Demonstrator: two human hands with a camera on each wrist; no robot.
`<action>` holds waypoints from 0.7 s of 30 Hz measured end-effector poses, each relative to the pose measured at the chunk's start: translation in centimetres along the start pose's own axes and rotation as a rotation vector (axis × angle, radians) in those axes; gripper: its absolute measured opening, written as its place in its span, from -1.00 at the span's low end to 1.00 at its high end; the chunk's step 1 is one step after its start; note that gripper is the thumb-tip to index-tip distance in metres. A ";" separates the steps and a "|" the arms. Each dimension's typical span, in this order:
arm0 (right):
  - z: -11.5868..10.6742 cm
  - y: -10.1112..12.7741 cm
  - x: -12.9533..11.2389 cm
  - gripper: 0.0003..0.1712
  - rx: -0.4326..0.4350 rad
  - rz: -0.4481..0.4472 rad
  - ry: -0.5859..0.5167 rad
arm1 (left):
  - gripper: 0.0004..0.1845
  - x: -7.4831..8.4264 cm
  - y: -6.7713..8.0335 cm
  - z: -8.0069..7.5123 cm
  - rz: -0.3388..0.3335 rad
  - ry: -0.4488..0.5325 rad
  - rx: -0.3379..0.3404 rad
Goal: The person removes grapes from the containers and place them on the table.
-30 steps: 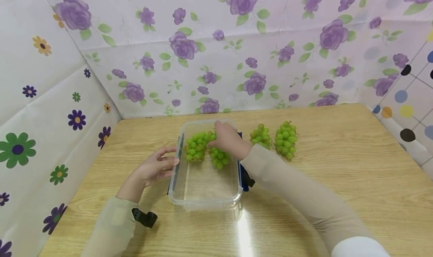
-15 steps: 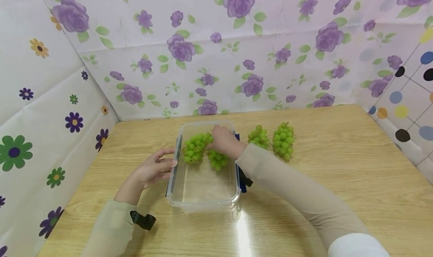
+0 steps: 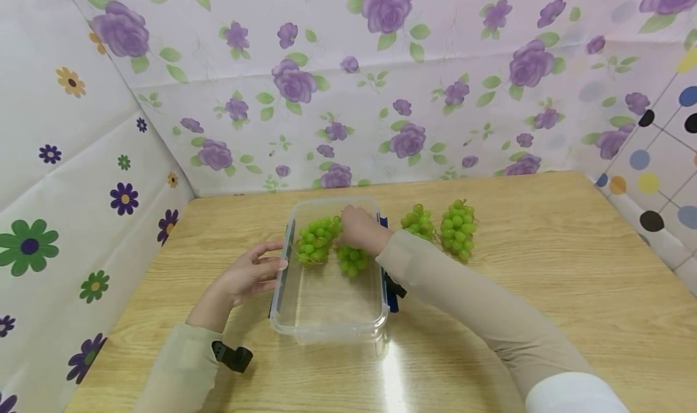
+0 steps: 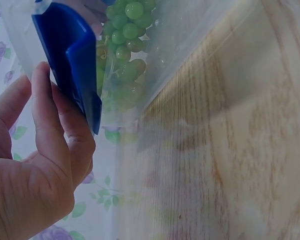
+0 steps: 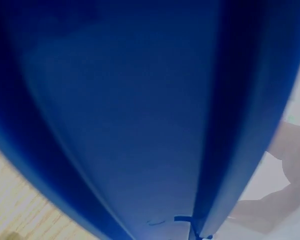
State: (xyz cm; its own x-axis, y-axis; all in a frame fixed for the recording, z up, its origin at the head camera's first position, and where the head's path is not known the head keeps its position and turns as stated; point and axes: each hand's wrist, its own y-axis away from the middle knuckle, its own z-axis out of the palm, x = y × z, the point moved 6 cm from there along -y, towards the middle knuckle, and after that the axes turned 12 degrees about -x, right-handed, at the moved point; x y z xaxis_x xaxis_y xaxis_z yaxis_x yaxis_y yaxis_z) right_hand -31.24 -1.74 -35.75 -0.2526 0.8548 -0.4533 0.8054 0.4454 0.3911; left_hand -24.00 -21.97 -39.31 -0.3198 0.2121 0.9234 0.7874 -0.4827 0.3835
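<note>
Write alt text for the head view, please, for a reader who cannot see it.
A person's right hand rests on green grapes inside a clear container on a wooden table. The left hand touches the container's side; two more bunches lie to its right.

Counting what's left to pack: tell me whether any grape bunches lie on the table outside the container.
Yes, two grape bunches lie on the table, right of the container.

Bright, even light; tabletop glare
</note>
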 end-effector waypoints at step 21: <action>0.2 -0.9 0.2 0.01 -0.082 0.050 -0.022 | -0.27 -0.2 0.1 -0.1 -0.006 0.036 0.032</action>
State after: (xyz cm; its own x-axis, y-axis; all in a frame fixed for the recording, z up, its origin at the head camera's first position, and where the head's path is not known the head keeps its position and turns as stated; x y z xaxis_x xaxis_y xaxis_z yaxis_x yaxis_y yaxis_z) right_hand -31.90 -1.95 -36.33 -0.2005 0.8710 -0.4484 0.7698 0.4232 0.4779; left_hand -23.88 -22.15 -39.48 -0.3433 0.1839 0.9211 0.8017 -0.4535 0.3893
